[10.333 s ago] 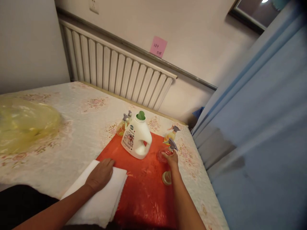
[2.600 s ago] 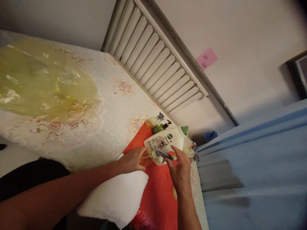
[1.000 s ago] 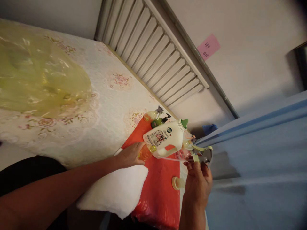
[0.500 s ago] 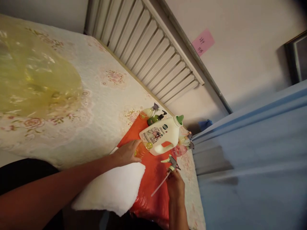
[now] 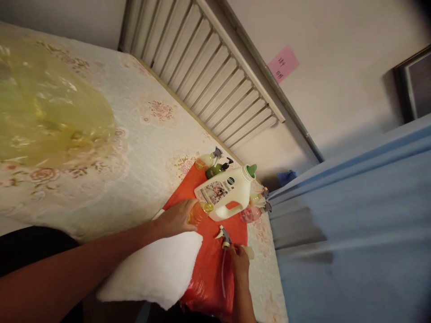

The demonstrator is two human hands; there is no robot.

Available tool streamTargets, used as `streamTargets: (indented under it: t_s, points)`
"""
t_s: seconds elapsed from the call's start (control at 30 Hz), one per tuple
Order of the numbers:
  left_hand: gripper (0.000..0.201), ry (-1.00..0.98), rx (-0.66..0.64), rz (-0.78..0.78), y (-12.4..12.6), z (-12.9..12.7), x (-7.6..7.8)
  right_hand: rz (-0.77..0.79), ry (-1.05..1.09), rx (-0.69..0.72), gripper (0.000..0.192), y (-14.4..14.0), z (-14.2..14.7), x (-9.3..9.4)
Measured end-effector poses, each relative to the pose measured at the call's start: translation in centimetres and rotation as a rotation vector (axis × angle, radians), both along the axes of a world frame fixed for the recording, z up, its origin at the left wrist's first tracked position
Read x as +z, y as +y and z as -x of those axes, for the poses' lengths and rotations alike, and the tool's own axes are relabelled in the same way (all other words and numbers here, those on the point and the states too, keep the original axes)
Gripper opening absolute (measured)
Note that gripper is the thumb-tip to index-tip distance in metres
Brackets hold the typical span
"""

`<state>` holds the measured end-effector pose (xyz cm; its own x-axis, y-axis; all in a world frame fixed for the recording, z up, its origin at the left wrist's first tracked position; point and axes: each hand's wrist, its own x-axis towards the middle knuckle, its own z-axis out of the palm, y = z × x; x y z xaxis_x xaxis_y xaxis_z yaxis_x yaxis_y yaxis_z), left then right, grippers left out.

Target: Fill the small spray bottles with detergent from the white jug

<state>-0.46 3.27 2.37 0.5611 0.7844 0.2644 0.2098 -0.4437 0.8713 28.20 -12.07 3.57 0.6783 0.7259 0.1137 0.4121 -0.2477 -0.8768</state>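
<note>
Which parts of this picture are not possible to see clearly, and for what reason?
Head view only:
- Small orange bottle: mostly covered by the left hand.
- Pink paper note on the wall: writing too small to read.
- Grey trigger sprayer head beside the right hand: whether the fingers touch it is unclear.
- White folded cloth: near end hidden by the left forearm.

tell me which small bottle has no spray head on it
The orange bottle in the left hand: its neck is open. Its spray head lies on the red mat by the right hand; the others keep theirs.
</note>
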Motion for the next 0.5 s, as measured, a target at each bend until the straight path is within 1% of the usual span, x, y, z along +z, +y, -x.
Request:
streamTargets:
  t_s: [0.1, 0.23, 0.3, 0.37, 0.43, 0.5]
  points:
    - [0.076, 0.012, 0.003, 0.012, 0.0, 0.0, -0.4, -0.024, -0.022, -0.086, 0.022, 0.4, -0.4, 0.8]
    - [0.079, 0.019, -0.003, 0.013, 0.0, 0.0, -0.6, -0.067, 0.007, -0.069, 0.044, 2.8, -0.1, 2.4]
    - [0.079, 0.013, -0.011, 0.015, 0.0, 0.1, -0.5, -0.131, 0.043, -0.027, 0.055, 4.6, 0.4, 3.5]
    - [0.078, 0.009, -0.017, 0.024, 0.0, 0.1, -0.4, -0.197, 0.082, 0.061, 0.062, 6.7, 0.9, 4.6]
    - [0.078, 0.008, -0.023, 0.037, 0.0, 0.2, -0.2, -0.219, 0.098, 0.166, 0.057, 8.7, 1.2, 5.2]
    - [0.08, -0.004, -0.03, 0.044, 0.1, 0.2, -0.2, -0.214, 0.095, 0.231, 0.045, 10.5, 1.4, 5.4]
